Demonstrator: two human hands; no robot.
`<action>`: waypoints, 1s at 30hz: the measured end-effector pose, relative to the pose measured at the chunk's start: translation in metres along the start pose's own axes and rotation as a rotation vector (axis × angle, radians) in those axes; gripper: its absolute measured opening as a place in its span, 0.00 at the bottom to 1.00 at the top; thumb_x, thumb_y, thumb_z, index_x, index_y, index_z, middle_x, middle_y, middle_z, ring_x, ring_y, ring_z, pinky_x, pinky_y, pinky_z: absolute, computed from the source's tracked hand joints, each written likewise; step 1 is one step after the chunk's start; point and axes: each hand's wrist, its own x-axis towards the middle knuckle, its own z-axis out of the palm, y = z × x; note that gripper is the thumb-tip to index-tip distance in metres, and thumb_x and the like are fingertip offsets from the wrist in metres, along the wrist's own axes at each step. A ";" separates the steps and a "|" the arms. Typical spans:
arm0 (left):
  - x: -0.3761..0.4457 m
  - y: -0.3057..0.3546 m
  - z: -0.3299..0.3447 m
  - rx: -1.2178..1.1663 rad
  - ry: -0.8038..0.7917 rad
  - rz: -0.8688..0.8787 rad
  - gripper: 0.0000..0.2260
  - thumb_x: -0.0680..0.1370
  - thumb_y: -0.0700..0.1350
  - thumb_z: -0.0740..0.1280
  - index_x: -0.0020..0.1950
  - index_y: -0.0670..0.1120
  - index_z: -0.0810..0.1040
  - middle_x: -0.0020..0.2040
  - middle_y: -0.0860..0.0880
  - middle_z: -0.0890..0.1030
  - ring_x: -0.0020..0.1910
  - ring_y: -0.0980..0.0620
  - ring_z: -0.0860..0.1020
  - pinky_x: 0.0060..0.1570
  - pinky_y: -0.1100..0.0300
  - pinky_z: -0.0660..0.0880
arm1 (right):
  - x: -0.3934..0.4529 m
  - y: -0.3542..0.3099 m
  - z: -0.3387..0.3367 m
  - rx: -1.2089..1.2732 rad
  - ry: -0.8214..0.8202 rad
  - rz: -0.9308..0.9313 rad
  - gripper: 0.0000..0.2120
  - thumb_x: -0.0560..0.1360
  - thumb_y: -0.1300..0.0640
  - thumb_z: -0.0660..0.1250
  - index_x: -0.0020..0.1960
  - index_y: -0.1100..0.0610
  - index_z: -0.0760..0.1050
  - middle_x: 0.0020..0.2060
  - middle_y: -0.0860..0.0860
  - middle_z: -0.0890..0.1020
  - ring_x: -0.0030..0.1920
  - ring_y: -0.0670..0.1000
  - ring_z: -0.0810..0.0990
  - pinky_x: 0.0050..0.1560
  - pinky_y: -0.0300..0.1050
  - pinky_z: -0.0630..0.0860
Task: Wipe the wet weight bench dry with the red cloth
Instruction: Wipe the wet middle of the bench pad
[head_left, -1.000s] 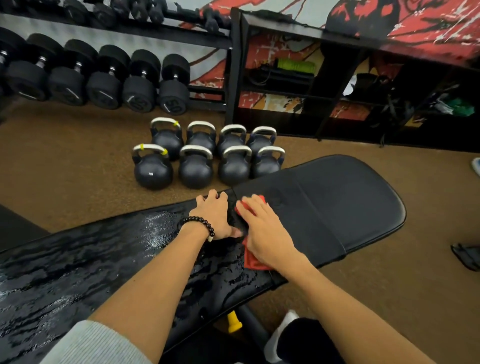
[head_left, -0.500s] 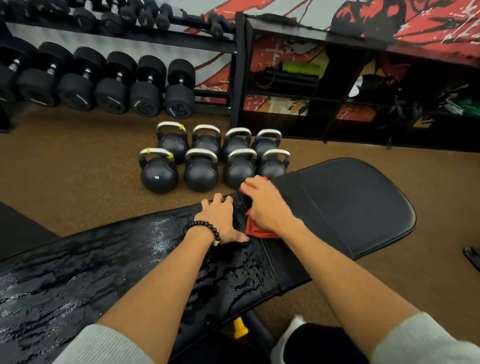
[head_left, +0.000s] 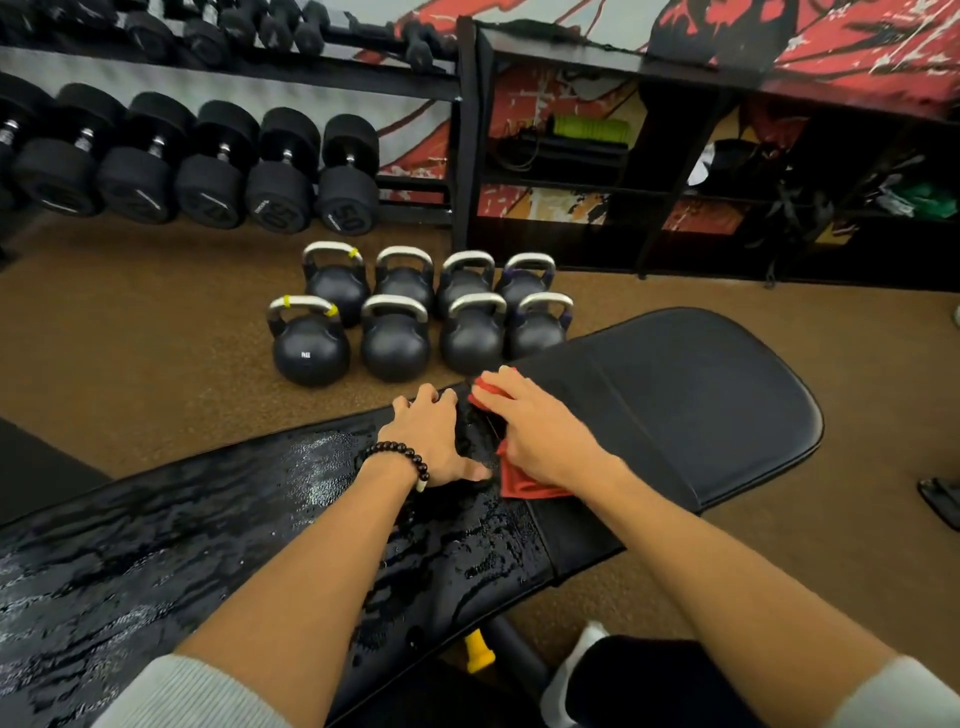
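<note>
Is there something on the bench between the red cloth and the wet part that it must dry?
Yes. The left hand rests flat on the weight bench directly left of the red cloth, which the right hand presses down. The wet area stretches beyond that hand; nothing else lies on it.

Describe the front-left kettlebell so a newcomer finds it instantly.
Find the dumbbell rack; on the floor before it stand two rows of kettlebells. Take the near row's leftmost kettlebell. Only it has yellow tape at both ends of its handle and stands slightly apart.
</note>
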 end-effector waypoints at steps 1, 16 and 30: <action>-0.001 0.001 -0.001 -0.019 -0.007 -0.013 0.49 0.64 0.66 0.76 0.75 0.46 0.60 0.70 0.46 0.64 0.70 0.38 0.61 0.65 0.41 0.70 | -0.010 0.012 -0.009 -0.040 0.004 -0.018 0.31 0.72 0.68 0.64 0.74 0.58 0.69 0.75 0.56 0.67 0.76 0.60 0.60 0.76 0.56 0.53; -0.006 0.003 -0.003 -0.024 -0.007 -0.016 0.46 0.65 0.65 0.76 0.74 0.46 0.62 0.70 0.46 0.64 0.70 0.38 0.62 0.66 0.41 0.70 | -0.061 -0.003 -0.002 0.001 0.048 0.040 0.30 0.73 0.68 0.60 0.74 0.56 0.71 0.76 0.55 0.66 0.78 0.60 0.58 0.77 0.58 0.49; -0.005 0.005 -0.002 -0.010 -0.007 -0.012 0.45 0.66 0.64 0.76 0.75 0.46 0.60 0.71 0.45 0.63 0.70 0.37 0.62 0.67 0.42 0.69 | -0.095 -0.030 0.009 0.016 0.046 0.043 0.28 0.70 0.68 0.64 0.70 0.58 0.75 0.72 0.56 0.72 0.75 0.62 0.65 0.75 0.55 0.60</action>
